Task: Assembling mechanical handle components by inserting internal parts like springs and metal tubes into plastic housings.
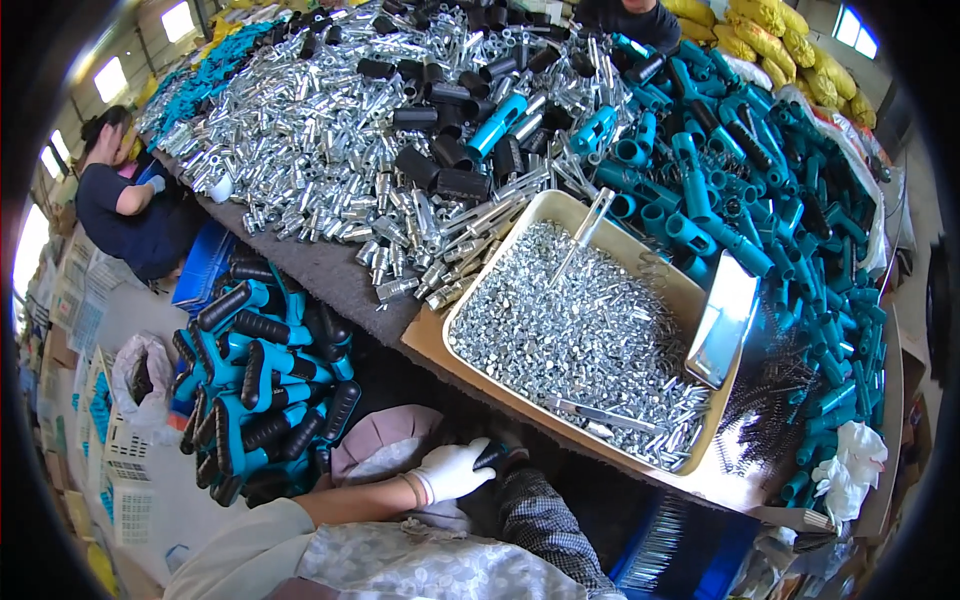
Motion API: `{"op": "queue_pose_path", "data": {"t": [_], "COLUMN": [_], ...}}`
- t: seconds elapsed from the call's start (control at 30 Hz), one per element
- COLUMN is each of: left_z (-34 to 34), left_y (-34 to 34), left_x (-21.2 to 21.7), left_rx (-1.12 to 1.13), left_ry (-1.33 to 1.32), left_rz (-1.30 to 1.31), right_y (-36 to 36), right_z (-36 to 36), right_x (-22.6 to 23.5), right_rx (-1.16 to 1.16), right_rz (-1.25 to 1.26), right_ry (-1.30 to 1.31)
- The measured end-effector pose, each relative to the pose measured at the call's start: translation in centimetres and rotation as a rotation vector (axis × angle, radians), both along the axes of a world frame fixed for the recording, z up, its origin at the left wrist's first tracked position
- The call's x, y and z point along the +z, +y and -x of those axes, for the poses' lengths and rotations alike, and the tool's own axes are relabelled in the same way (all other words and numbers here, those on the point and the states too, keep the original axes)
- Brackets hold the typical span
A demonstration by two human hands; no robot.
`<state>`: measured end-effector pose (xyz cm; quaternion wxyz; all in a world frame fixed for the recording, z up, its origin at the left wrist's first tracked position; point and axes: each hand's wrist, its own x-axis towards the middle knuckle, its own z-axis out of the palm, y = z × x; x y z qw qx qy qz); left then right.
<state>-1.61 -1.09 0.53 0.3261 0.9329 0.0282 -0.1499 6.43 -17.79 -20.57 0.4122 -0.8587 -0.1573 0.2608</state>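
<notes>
Black handle piece (492, 457), small and dark, sits low in the view just below the worktop's (330, 275) near edge, above the person's lap; most of it is hidden by the white-gloved left hand (455, 470), so its full shape is hard to make out. That hand is curled around it with the fingers pressed together over its near end, the wrist straight and the bare forearm coming in from the lower left out of a pale sleeve. The right hand cannot be found anywhere in the view. Just beside the left hand lies a pinkish cushion (385, 435), and to its left a heap of teal tools with black grips (260, 390). Above, on the worktop, stands a beige tray (690, 300) full of small silver metal parts, a flat metal scoop (722, 322) leaning on its right rim. Beyond it spread loose silver tubes (330, 130) and teal plastic sleeves (760, 170).
</notes>
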Motion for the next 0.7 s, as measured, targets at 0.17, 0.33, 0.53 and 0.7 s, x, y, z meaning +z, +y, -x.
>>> {"op": "queue_pose_path", "data": {"t": [0.17, 0.33, 0.53, 0.7], "left_z": [-0.5, -0.5, -0.5, -1.9], "left_y": [0.5, -0.1, 0.6, -1.8], "left_x": [-0.8, -1.3, -2.7, -5.6], "left_rx": [-0.051, -0.022, -0.096, 0.046], "left_ry": [0.085, 0.049, 0.116, 0.082], "left_rz": [0.075, 0.061, 0.038, 0.015], "right_y": [0.0, 1.1, 3.0, 5.5], "right_z": [-1.3, -2.3, -2.2, 0.4], "right_x": [0.2, 0.5, 4.3, 9.9], "right_rx": [0.001, 0.016, -0.214, -0.53], "right_rz": [-0.014, -0.033, -0.329, -0.146], "right_ry": [0.038, 0.109, 0.074, -0.346]}}
